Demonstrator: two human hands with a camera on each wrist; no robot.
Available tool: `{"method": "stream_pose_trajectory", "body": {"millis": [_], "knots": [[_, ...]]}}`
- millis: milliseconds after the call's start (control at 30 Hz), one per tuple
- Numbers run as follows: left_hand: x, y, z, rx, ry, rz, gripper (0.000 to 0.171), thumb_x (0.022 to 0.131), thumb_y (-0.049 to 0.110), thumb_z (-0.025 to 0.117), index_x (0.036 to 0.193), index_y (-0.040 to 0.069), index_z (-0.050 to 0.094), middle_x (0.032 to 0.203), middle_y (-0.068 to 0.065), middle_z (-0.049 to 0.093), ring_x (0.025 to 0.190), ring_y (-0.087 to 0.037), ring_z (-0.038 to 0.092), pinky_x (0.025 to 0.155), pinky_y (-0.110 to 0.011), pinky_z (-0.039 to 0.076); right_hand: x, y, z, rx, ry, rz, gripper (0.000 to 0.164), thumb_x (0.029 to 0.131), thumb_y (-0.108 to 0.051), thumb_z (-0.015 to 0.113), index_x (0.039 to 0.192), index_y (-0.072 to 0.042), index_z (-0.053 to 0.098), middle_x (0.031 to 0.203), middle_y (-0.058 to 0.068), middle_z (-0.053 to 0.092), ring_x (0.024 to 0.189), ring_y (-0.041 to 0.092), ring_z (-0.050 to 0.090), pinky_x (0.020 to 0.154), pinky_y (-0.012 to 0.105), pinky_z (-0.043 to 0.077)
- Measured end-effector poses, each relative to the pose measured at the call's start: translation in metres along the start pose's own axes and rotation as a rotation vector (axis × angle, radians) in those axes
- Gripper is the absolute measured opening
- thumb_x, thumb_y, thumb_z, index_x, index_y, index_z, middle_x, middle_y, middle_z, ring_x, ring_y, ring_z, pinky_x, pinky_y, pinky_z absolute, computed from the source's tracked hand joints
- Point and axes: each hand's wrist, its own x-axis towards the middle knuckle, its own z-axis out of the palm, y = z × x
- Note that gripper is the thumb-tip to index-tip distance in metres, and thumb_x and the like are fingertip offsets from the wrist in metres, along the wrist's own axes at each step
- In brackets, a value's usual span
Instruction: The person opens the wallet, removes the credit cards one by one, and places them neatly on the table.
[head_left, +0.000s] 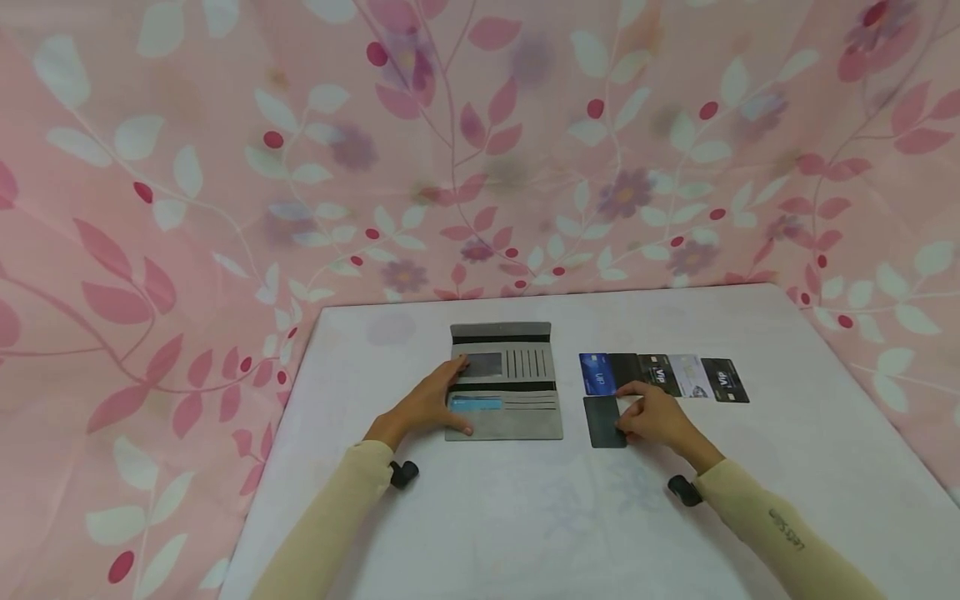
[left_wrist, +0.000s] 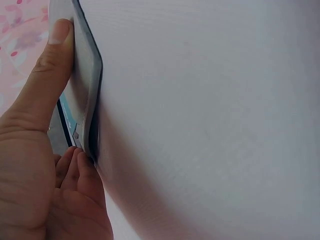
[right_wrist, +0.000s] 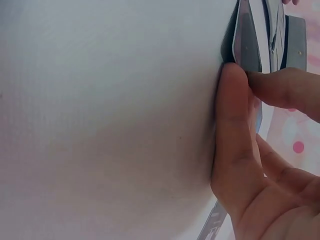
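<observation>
An unfolded grey wallet (head_left: 528,425) lies on the white table, with a blue card (head_left: 476,403) in a slot of its lower panel. Along the wallet's left side rests my left hand (head_left: 427,402), spread, its thumb lying on the lower panel. In the left wrist view that thumb (left_wrist: 47,70) presses on the wallet's face. Right of the wallet, my right hand (head_left: 654,414) pinches the right edge of a dark card (head_left: 602,422). The right wrist view shows this dark card (right_wrist: 247,42) between thumb and finger, tilted off the cloth.
Above the dark card lies a row of cards: a blue VIP card (head_left: 596,375), a plain black one (head_left: 625,365), a black VIP card (head_left: 660,372), a silver one (head_left: 691,375) and another black card (head_left: 724,381). A pink floral cloth (head_left: 480,167) hangs behind the table (head_left: 510,517).
</observation>
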Motion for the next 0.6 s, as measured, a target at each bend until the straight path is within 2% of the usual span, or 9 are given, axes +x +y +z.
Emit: {"method": "stream_pose_trajectory", "body": {"millis": [200,367,500,600], "knots": [[0.0,0.0,-0.001,0.008,0.007,0.012,0.131,0.058,0.049,0.091,0.157,0.011,0.015,0.156,-0.003,0.03,0.137,-0.018,0.037,0.113,-0.035,0.029,0.002,0.002,0.002,-0.116,0.056,-0.04,0.039,0.078,-0.003,0.074,0.113,0.003,0.059,0.069,0.002,0.063,0.056,0.016,0.062,0.054,0.03,0.05],[0.0,0.0,0.0,0.001,0.01,0.015,0.13,0.058,0.048,0.092,0.157,0.011,0.015,0.155,-0.004,0.03,0.136,-0.02,0.038,0.113,-0.037,0.03,0.001,-0.003,-0.002,-0.144,0.047,-0.065,0.034,0.078,-0.004,0.073,0.109,0.003,0.061,0.068,0.001,0.064,0.056,0.015,0.061,0.054,0.03,0.048],[0.0,0.001,-0.001,-0.011,0.003,0.016,0.13,0.058,0.049,0.091,0.157,0.011,0.015,0.156,-0.004,0.03,0.136,-0.021,0.039,0.112,-0.037,0.031,0.005,-0.014,-0.004,-0.165,0.075,-0.108,0.027,0.079,-0.003,0.069,0.105,0.003,0.063,0.07,0.002,0.062,0.056,0.015,0.059,0.053,0.03,0.047],[0.0,0.001,-0.001,-0.004,0.003,0.016,0.13,0.058,0.05,0.091,0.157,0.012,0.016,0.156,-0.003,0.029,0.137,-0.02,0.038,0.113,-0.038,0.03,0.012,-0.028,0.0,-0.148,0.096,-0.142,0.024,0.082,-0.004,0.068,0.105,0.003,0.064,0.073,0.005,0.059,0.056,0.015,0.059,0.052,0.028,0.051]]}}
